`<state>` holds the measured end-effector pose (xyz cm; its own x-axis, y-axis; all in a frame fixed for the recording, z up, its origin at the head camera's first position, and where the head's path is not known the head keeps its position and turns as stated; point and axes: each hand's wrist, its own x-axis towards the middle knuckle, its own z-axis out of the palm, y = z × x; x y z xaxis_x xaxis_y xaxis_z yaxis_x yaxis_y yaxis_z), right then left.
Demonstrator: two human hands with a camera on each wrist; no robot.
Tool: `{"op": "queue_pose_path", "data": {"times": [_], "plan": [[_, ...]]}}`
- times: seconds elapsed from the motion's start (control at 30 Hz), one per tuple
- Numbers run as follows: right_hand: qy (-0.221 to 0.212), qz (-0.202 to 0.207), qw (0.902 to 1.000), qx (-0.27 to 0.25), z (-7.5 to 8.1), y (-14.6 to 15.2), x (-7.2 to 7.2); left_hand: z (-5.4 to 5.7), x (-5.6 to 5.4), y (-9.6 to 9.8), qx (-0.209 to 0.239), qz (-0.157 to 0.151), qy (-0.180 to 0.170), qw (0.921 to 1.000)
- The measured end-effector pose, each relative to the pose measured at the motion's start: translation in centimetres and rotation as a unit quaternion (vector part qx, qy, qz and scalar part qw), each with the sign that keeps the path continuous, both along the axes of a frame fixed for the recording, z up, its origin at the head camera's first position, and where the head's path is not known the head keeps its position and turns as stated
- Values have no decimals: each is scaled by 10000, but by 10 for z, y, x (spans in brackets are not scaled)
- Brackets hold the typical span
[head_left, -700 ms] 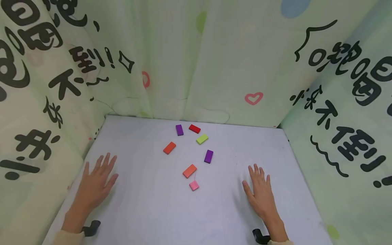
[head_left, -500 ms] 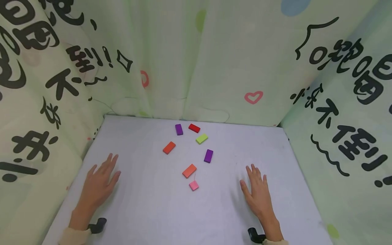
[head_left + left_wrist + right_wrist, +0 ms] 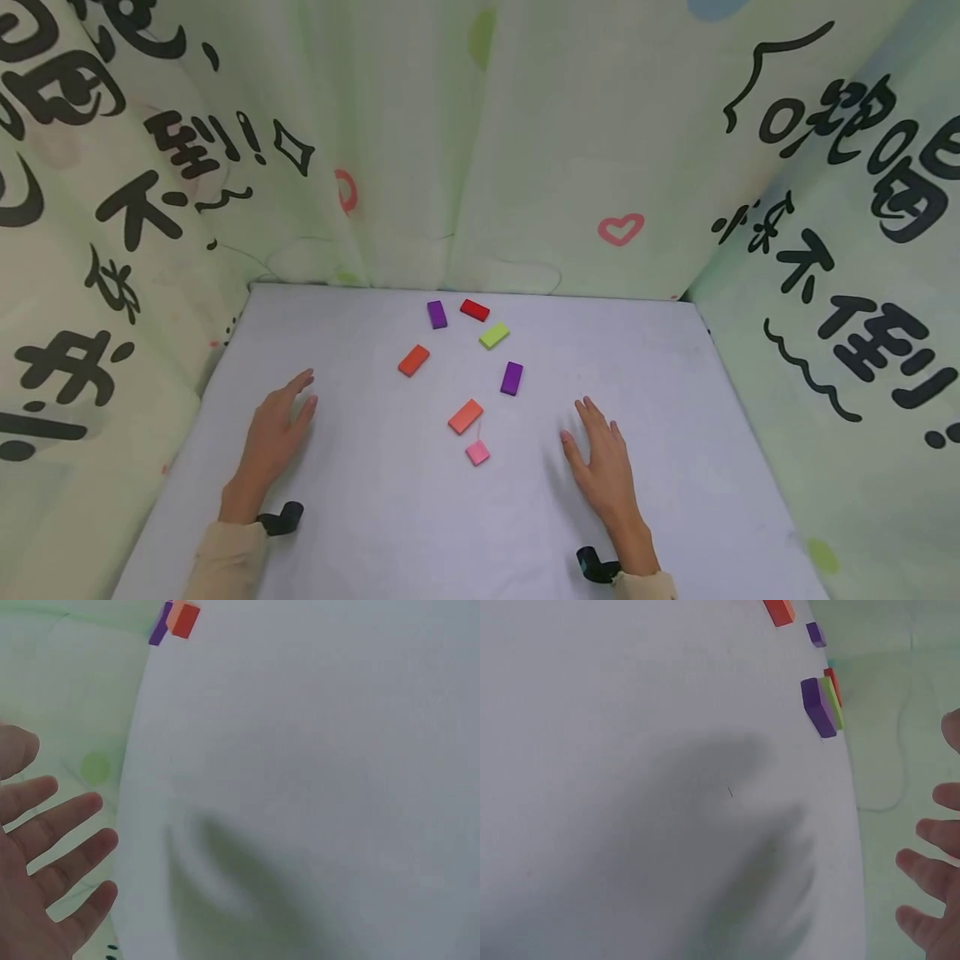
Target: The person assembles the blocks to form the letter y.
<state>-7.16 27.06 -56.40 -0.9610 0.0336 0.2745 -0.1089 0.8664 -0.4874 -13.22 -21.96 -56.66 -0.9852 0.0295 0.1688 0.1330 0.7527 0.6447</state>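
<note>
Several small coloured blocks lie scattered around the middle of the white table. Nearest me are a pink block (image 3: pixel 477 452) and an orange block (image 3: pixel 465 417). A purple block (image 3: pixel 512 378) lies to their right and further back, and a darker orange block (image 3: pixel 413 361) to their left. At the back are a yellow-green block (image 3: pixel 494 336), a red block (image 3: pixel 474 310) and a second purple block (image 3: pixel 437 314). My left hand (image 3: pixel 274 433) hovers left of the blocks, fingers extended, holding nothing. To their right, my right hand (image 3: pixel 602 467) hovers with fingers spread, also holding nothing.
The white tabletop (image 3: pixel 360 517) is enclosed at the back and sides by a pale green curtain (image 3: pixel 540 150) with black writing. A black wrist mount (image 3: pixel 282 518) sits on the left wrist and another mount (image 3: pixel 597 565) on the right. Both hands cast shadows on the table.
Both hands have moved inward toward the blocks, the left one rightward with its fingers drawn closer together, the right one leftward. The blocks stay where they were; the head view has shifted slightly.
</note>
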Motion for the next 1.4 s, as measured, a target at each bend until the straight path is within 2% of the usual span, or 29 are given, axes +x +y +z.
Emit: {"op": "queue_pose_path", "data": {"times": [0.27,0.6,0.8,1.0,1.2,1.4], "plan": [[-121,-85,9987,-490,-6,-18,0,-7,-17,16,545,82,-581,9968],[-474,-188,9929,-1078,-10,-44,-2,-16,-34,38,1421,56,-748,9870],[-562,-166,9909,-1209,-12,-59,-3,-22,-44,54,1616,88,-733,9841],[-628,-103,9885,-1368,-15,-71,-8,-30,-52,70,1679,182,-928,9813],[-545,-38,9892,-1362,-18,-80,-13,-32,-59,81,1683,130,-887,9816],[-516,129,9880,-1449,-18,-91,-23,-33,-71,87,1994,52,-525,9785]]}}
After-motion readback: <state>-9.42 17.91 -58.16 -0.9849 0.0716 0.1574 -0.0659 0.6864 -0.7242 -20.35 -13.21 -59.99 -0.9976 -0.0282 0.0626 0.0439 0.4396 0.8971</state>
